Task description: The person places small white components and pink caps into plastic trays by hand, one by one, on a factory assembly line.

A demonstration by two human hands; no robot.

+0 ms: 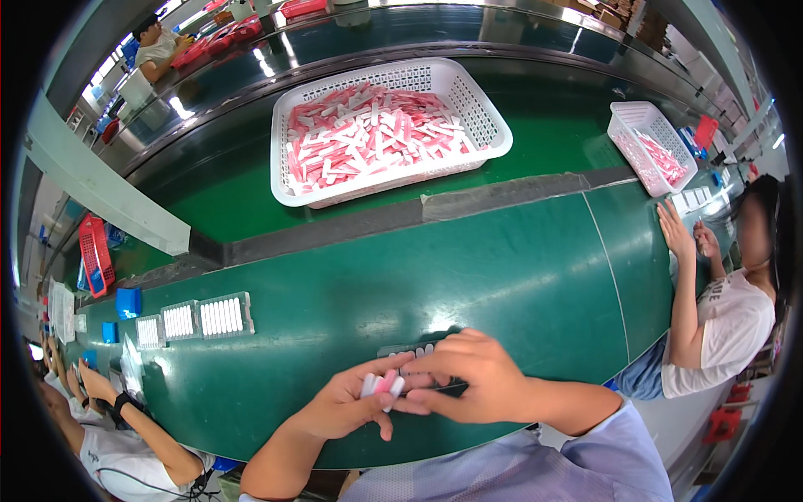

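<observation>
My left hand (355,402) is closed round a few short pink and white sticks (385,383), which poke out between thumb and fingers. Close against it, my right hand (473,372) curls its fingers and thumb toward those sticks. Whatever the right fingertips pinch, if anything, is hidden. Just beyond both hands, a clear plastic tray (390,350) lies on the green table (435,268). White pieces show in it, and my right hand covers part of it.
A large white basket (283,180) heaped with pink and white sticks stands beyond the table ledge. Three filled clear trays (226,315) lie at left near a blue block (129,303). A smaller basket (636,159) stands at far right. Co-workers sit on both sides, one hand (676,230) at right.
</observation>
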